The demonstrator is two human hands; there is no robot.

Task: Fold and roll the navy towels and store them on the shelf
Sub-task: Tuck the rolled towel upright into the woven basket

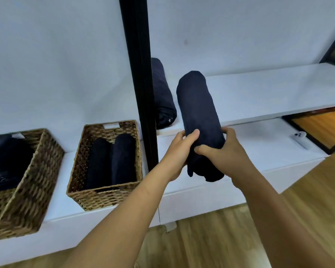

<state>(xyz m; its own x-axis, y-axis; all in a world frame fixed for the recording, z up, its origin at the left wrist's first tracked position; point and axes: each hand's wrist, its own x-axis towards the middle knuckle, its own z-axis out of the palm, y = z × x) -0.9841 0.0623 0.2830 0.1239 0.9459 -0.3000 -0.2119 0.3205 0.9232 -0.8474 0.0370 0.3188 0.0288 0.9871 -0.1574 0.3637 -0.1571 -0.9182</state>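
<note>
A rolled navy towel (198, 113) points away from me, its far end over the white upper shelf (269, 93). My left hand (179, 153) grips its near end from the left. My right hand (223, 151) grips the same end from the right, fingers wrapped over the top. A second rolled navy towel (163, 97) lies on the same shelf just to the left, partly hidden behind a black post (141, 74). Two more rolled navy towels (112, 161) lie side by side in a wicker basket (104, 196).
A second wicker basket (27, 190) at the far left holds loose navy cloth (6, 161). Both baskets stand on a lower white ledge (201, 196). A small white device (300, 137) lies on that ledge at the right. Wooden floor lies below.
</note>
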